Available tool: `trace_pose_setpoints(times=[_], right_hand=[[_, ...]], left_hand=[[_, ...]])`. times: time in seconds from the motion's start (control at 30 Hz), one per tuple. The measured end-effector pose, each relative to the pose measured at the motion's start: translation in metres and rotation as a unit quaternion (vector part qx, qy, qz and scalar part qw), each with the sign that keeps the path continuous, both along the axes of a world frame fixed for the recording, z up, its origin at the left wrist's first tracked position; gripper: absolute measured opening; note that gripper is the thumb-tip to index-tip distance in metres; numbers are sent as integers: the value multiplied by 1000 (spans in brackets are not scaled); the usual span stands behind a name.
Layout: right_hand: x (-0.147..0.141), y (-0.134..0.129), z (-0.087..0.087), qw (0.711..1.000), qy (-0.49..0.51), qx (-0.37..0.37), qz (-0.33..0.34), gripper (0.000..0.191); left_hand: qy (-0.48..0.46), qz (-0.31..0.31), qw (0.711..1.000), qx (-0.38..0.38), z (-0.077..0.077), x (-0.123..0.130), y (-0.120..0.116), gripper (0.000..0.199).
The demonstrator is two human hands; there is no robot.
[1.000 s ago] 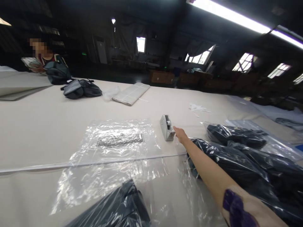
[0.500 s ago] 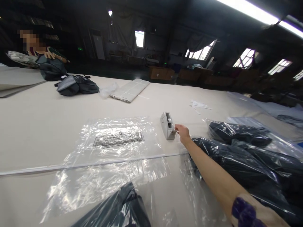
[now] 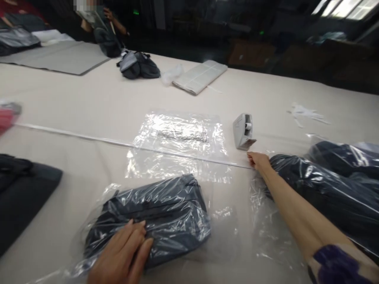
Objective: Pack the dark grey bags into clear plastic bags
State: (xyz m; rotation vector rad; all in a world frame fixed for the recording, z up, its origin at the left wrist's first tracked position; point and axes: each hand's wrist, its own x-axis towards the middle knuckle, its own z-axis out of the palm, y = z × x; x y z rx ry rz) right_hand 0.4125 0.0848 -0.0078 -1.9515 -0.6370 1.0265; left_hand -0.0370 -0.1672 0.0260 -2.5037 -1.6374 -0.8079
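Note:
My left hand [image 3: 121,252] lies with fingers extended on a dark bag wrapped in clear plastic [image 3: 160,213], at the bottom centre. Just in front of the grey tape dispenser [image 3: 242,132] is my right hand [image 3: 258,159], its fingers pinched together; whatever they hold is too small to make out. A flat clear plastic bag with a printed panel [image 3: 180,142] lies beyond the wrapped one. More dark items in clear plastic [image 3: 322,185] rest beside my right forearm.
A dark bag [image 3: 26,193] lies at the left, near a red object [image 3: 6,118]. Folded grey sheets [image 3: 199,77], a small dark bag [image 3: 138,65] and white strips [image 3: 306,112] lie farther back. People stand beyond the table's far left.
My left hand has come into view on the wrapped bag, which now shows fully. My right hand has moved from the dispenser's side towards me. The view has shifted left and down.

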Motion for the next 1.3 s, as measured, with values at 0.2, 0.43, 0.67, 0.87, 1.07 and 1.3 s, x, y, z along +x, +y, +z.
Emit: trace_pose_setpoints(times=[0.2, 0.43, 0.67, 0.87, 1.07, 1.3], right_hand=[[-73, -68, 99, 929, 38, 8, 368, 27], [-219, -95, 164, 485, -134, -68, 862, 18], [-283, -103, 146, 260, -388, 4, 884, 23], [-276, -100, 144, 256, -494, 138, 819, 48], [-227, -138, 162, 454, -388, 309, 740, 14], [-187, -202, 81, 439, -405, 379, 707, 48]], left_hand=[[-31, 33, 998, -45, 15, 18, 1, 16], [-26, 30, 998, -41, 22, 20, 0, 12], [-14, 30, 999, -29, 17, 22, -3, 10], [-19, 31, 999, -24, 17, 21, -3, 11], [-45, 30, 998, -39, 20, 21, -2, 8], [-48, 21, 991, -123, 42, 8, -7, 15]])
